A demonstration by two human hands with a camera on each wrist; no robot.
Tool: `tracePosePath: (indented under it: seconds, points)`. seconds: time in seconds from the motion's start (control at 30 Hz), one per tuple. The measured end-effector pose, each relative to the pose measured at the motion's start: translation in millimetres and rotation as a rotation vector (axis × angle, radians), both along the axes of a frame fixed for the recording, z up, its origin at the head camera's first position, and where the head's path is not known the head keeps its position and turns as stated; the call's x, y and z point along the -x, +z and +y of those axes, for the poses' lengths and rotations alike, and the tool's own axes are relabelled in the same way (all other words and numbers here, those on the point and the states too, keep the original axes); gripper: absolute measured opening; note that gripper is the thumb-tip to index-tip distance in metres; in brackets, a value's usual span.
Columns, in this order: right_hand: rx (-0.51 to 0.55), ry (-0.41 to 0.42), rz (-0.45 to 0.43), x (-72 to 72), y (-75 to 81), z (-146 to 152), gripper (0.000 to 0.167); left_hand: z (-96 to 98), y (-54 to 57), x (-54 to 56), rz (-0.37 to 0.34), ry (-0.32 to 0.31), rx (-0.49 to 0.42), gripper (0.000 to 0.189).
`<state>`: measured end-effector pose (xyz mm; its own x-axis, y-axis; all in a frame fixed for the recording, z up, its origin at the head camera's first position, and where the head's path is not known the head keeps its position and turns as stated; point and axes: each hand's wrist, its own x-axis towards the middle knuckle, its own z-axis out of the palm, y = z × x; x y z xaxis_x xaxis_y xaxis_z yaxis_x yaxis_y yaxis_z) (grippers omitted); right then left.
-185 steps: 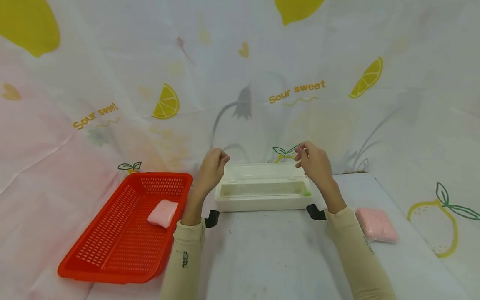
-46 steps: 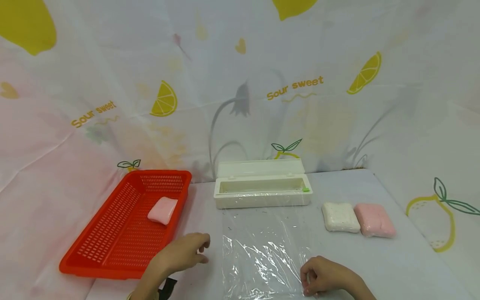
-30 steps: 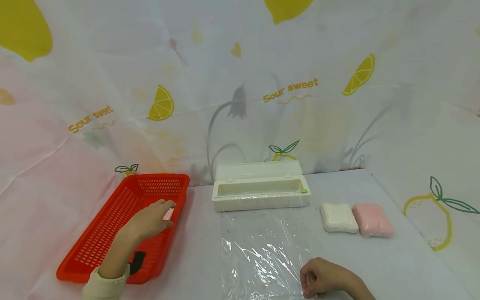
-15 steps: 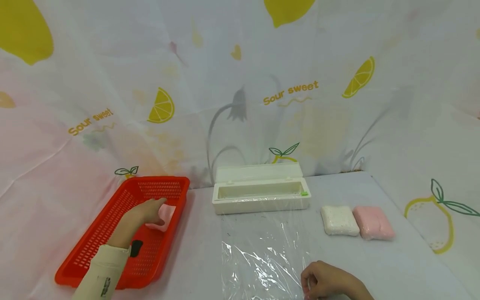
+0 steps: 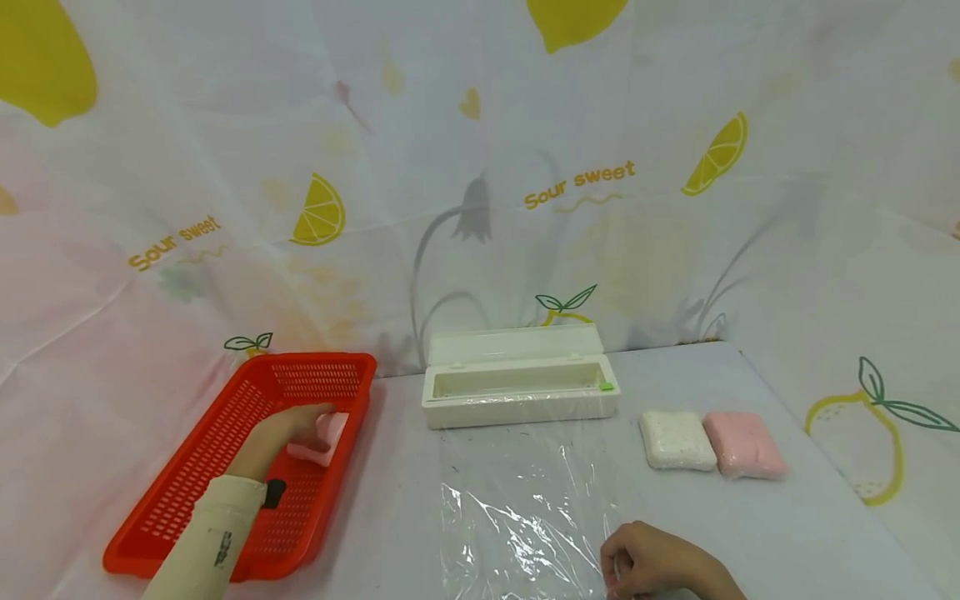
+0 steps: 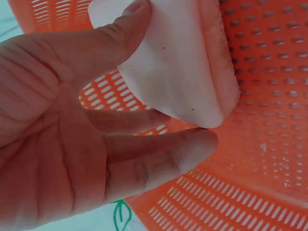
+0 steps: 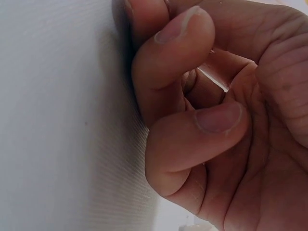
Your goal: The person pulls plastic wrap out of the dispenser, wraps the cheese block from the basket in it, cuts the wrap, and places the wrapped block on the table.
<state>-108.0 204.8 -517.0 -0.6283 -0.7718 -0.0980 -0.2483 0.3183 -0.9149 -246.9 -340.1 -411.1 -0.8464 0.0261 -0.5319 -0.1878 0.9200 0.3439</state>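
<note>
In the red basket (image 5: 315,533), my left hand (image 5: 276,435) grips a pink square block (image 5: 333,427). Seen from the left wrist, the thumb lies over the block's smooth face and the fingers reach its opposite edge; the block is tilted. A sheet of clear cling film (image 5: 517,517) stretches over the table from the long white dispenser box (image 5: 519,410) towards me. At the film's near right corner, my right hand (image 5: 652,557) pinches the edge. Its fingers are curled low against the tabletop in the right wrist view, where the film hardly shows.
A white square block (image 5: 678,440) and a second pink block (image 5: 744,445), both shiny with film wrap, sit side by side at the right. The dispenser's lid (image 5: 517,342) stands raised against the lemon-print cloth (image 5: 480,125). A green tab (image 5: 607,387) marks the box's right end.
The white block now lies beside the right pink block, and film has been drawn out. My left hand has moved from the table into the basket onto its pink block. The right hand stays put.
</note>
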Motion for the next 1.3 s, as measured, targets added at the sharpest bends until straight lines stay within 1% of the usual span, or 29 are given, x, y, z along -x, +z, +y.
tracePosePath:
  seconds: [0.03, 0.1, 0.13, 0.17, 0.23, 0.33, 0.37, 0.47, 0.57, 0.67, 0.8, 0.93, 1.13, 1.23, 1.3]
  points:
    - [-0.001, 0.000, -0.001, -0.1, -0.4, 0, 0.013, 0.0, -0.2, -0.6, -0.004, 0.010, -0.009, 0.084]
    - [-0.001, -0.002, -0.004, -0.1, -1.3, 0, 0.013, 0.2, 0.8, -1.8, 0.020, -0.032, 0.015, 0.079]
    - [0.000, -0.001, -0.004, -0.1, -1.7, 0, 0.013, 0.3, 1.4, -2.2, 0.023, -0.032, 0.021, 0.077]
    - [-0.001, -0.001, -0.002, 0.0, -2.1, 0, 0.012, 0.7, 2.7, -2.9, 0.034, -0.047, 0.033, 0.074]
    - [0.001, 0.000, 0.002, 0.3, -2.8, 1, 0.012, 2.1, 5.4, -4.8, 0.063, -0.084, 0.077, 0.072]
    - [0.009, 0.001, -0.008, 0.3, -2.8, 1, 0.012, 4.0, 8.1, -8.7, 0.077, -0.097, 0.108, 0.078]
    - [0.010, 0.001, -0.008, 0.4, -2.6, 1, 0.012, 4.8, 9.3, -10.8, 0.089, -0.107, 0.116, 0.081]
    - [0.012, 0.002, -0.016, 0.5, -1.5, 1, 0.012, 5.5, 11.3, -17.7, 0.127, -0.107, 0.143, 0.085]
    - [0.007, 0.000, -0.023, 0.5, -0.8, 1, 0.012, 4.7, 14.1, -25.3, 0.201, -0.117, 0.203, 0.082]
    - [0.005, -0.002, -0.037, 0.2, -0.7, 1, 0.012, 2.9, 19.0, -33.0, 0.271, -0.113, 0.268, 0.085]
    - [0.008, 0.001, -0.039, -0.1, -0.9, 1, 0.013, 1.4, 29.1, -45.0, 0.352, -0.083, 0.322, 0.085]
    - [0.019, 0.008, -0.033, -0.4, -0.6, 0, 0.013, 3.8, 37.9, -57.4, 0.444, -0.062, 0.335, 0.078]
    - [0.036, 0.010, -0.040, -1.1, 0.5, 0, 0.013, 17.0, 50.7, -74.5, 0.594, -0.065, 0.347, 0.076]
    - [0.037, 0.009, -0.039, -1.1, -0.5, 0, 0.013, 25.5, 58.1, -82.4, 0.655, -0.066, 0.325, 0.074]
    - [0.033, 0.008, -0.039, -0.9, -0.9, 0, 0.013, 32.3, 63.3, -86.8, 0.679, -0.072, 0.295, 0.072]
